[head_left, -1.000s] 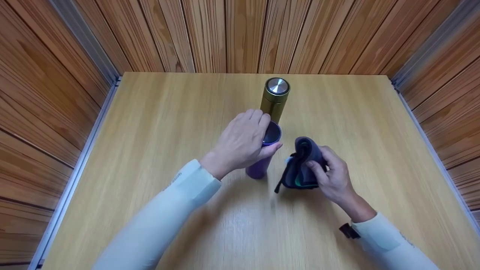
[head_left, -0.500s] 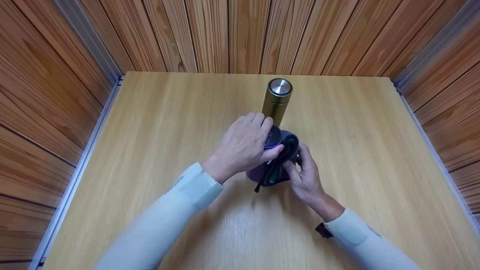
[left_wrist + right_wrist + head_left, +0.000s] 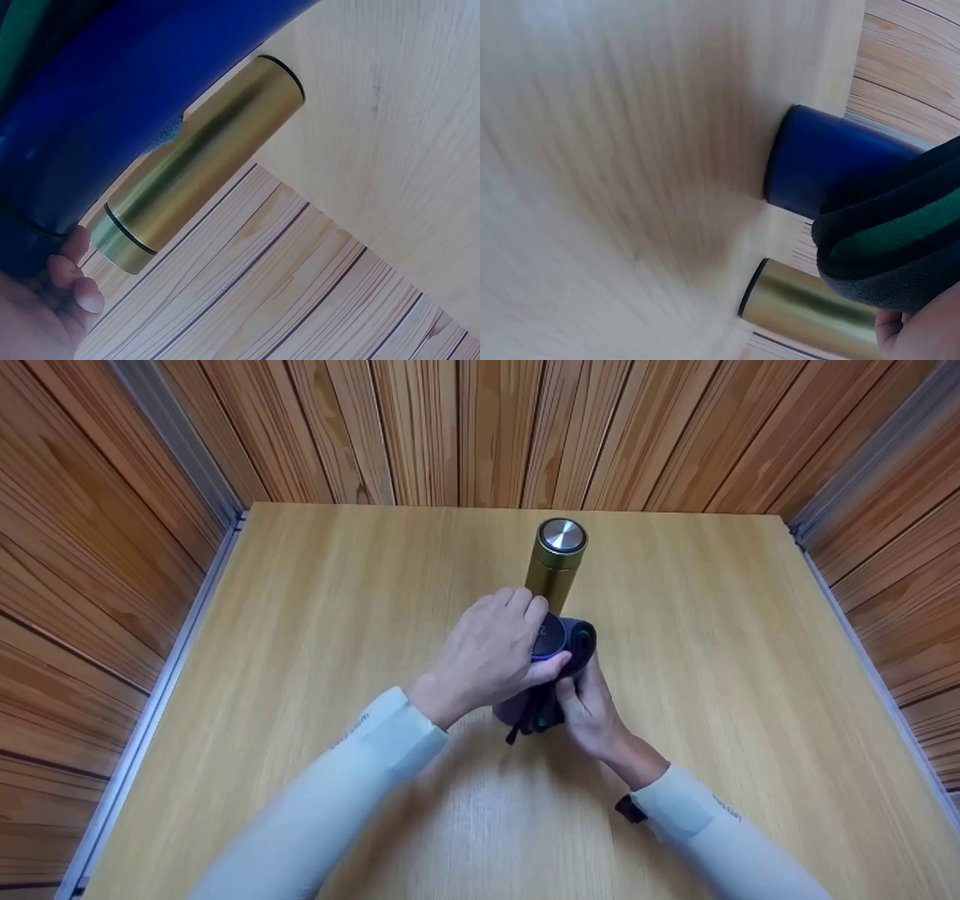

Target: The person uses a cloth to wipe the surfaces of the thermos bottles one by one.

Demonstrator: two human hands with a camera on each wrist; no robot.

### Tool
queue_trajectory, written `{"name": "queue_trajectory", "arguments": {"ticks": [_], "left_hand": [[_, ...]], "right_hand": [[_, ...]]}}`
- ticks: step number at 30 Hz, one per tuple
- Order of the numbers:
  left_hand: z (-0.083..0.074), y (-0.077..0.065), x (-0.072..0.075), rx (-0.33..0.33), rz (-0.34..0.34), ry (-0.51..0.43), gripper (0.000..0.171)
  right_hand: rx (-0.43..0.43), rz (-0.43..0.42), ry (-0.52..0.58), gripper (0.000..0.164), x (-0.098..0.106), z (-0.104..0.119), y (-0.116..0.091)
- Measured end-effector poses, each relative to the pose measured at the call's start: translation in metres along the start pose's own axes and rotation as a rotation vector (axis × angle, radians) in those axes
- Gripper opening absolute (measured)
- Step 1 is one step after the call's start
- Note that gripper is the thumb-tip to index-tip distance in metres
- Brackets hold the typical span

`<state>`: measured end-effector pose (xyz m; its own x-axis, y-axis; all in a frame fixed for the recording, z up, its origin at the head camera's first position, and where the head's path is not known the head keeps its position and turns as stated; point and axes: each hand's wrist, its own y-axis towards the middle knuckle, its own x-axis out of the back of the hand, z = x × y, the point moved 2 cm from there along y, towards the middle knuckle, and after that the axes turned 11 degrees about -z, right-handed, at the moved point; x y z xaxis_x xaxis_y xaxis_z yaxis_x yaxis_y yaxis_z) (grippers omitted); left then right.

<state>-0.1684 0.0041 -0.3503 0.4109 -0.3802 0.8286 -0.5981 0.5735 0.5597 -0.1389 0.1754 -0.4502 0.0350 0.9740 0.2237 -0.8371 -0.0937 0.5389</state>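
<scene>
Blue-purple and looking upright in the head view, a bottle (image 3: 551, 639) is standing around the middle of the table (image 3: 375, 570), while a gold flask (image 3: 555, 566) is rising behind it, nearer the table's far edge. The left hand (image 3: 491, 649) is spanning the bottle's top, fingers bent over the far side and thumb lying along the near side, so it is gripping the bottle with its hold just wide enough for the lid. The right hand (image 3: 592, 712) is pinching a dark folded cloth (image 3: 579, 656), thumb on the near face and fingers mostly hidden behind, and the cloth is seemingly bearing on the bottle's right side. The step in hand looks like wiping, so doing it well is probably calling for a steady left grip up high, a flat fold following the curve, and even pressure that is not tipping the base. In the left wrist view, bent fingertips are meeting the bottle's lid end, its body running away from them. In the right wrist view, the cloth is showing a green inner layer and lying between the curled fingers and the bottle's side, the bare base lying beyond the cloth
</scene>
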Motion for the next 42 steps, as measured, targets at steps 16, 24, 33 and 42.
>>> {"name": "queue_trajectory", "arguments": {"ticks": [16, 24, 33, 42], "left_hand": [[0.003, 0.0, -0.001, 0.007, 0.006, 0.006, 0.065], [0.002, 0.003, -0.002, 0.008, 0.035, 0.006, 0.067], [-0.001, -0.001, -0.006, -0.002, -0.036, -0.029, 0.062], [0.001, 0.0, -0.004, 0.002, -0.007, -0.005, 0.065]], "right_hand": [[-0.197, -0.039, -0.005, 0.054, -0.002, -0.01, -0.009], [-0.002, -0.046, -0.047, 0.073, -0.01, -0.014, -0.021], [0.064, -0.139, -0.018, 0.071, -0.017, -0.008, -0.02], [-0.059, -0.14, 0.046, 0.051, -0.012, -0.008, -0.012]]}}
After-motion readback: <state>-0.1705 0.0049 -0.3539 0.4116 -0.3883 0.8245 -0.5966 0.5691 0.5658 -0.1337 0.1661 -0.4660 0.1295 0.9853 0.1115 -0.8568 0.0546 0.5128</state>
